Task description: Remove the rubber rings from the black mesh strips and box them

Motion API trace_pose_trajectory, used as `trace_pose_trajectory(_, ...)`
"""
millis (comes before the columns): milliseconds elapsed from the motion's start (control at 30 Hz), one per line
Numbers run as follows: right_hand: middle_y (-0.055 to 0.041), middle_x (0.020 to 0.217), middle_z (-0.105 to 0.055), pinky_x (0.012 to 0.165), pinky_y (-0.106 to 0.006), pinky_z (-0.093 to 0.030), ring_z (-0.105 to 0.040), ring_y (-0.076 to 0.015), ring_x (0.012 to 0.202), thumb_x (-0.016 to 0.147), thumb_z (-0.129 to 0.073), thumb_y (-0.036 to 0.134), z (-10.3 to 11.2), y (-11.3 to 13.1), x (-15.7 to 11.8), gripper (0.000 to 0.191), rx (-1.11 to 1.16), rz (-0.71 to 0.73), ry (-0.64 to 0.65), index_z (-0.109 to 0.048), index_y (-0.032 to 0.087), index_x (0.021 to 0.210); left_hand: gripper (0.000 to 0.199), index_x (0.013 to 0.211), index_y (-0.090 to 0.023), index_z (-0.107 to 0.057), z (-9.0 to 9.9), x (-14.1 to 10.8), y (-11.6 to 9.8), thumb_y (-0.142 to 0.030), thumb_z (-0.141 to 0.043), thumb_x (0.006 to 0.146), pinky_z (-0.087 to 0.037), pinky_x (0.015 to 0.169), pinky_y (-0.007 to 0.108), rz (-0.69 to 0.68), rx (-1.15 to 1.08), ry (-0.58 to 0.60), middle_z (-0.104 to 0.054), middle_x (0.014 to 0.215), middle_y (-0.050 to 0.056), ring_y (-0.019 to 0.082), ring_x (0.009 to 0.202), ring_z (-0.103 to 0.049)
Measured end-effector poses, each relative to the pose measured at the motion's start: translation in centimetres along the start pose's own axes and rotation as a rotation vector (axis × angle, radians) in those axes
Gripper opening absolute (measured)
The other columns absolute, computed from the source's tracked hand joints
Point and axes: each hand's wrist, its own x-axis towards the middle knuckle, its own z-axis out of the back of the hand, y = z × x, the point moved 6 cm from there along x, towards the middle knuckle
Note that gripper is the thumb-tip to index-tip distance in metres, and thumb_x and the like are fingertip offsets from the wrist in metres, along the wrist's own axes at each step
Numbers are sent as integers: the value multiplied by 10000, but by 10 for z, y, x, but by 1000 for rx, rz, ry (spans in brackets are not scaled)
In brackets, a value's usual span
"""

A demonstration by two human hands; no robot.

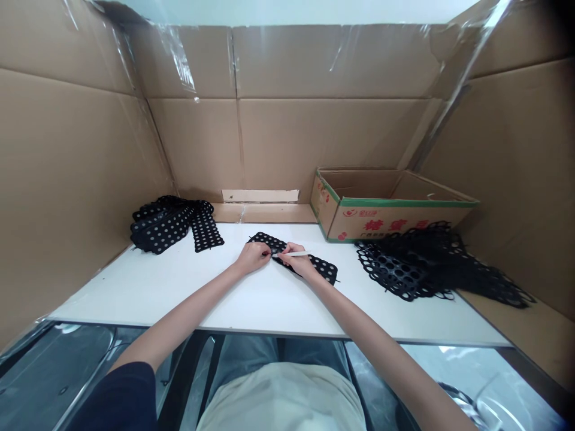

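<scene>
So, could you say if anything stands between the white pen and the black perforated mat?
Nothing visible: the white pen, in the right hand, points straight onto the black perforated mat, beside the left hand.

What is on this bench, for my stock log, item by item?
White tabletop: one, white, in front of the person.
Cardboard box: one, tan with green and red print, open, at the table's far right.
Cardboard walls: several panels, tan, around the table.
Perforated mat pile: several, black, far left.
Perforated mat heap: tangled, count unclear, black, right.
Perforated mat: one, black, table centre.
Pen-like stick: one, white, in the right hand.
Left hand: one, on the mat.
Right hand: one, on the mat.
</scene>
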Motion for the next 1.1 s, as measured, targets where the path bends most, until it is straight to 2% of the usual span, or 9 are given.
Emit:
trace_pose_trajectory(167,59,467,-507,415,-211,-335,-469,-110,433,629,-631,354,1,-7,4,238,16,-66,-23,-479,207,737,137,738,-186,-652,-1,2,5,-179,-519,706,-400,627,215,53,-27,5,-668,756,2,129,702,-590)
trace_pose_trajectory(333,25,489,-537,419,-213,-343,-485,-106,447,613,-637,323,3,-9,6,204,14,-159,-2,-489,185,643,149,745,-186,-656,1,3,5,-191,-510,711,-408,640,211,82,-51,17,-669,758,-3,126,698,-591)
trace_pose_trajectory(533,33,512,-530,430,-218,-347,-475,-104,453,630,-627,318,3,-3,4,193,29,-93,50,-491,186,667,160,768,-186,-656,-1,3,8,-196,-505,719,-413,630,203,101,-89,20,-672,776,1,124,705,-592)
trace_pose_trajectory(833,34,552,-539,488,-225,-359,-481,-108,504,676,-584,301,2,1,2,126,-83,24,55,-533,186,688,154,750,-182,-652,-4,3,14,-209,-504,719,-425,645,200,126,-130,4,-668,746,-6,119,691,-592)
trace_pose_trajectory(1100,38,445,-498,432,-217,-293,-420,-86,420,617,-554,208,17,0,5,109,140,-104,-124,-471,182,553,123,742,-188,-638,-1,5,14,-200,-526,695,-423,639,210,89,-62,15,-660,747,-14,124,694,-585)
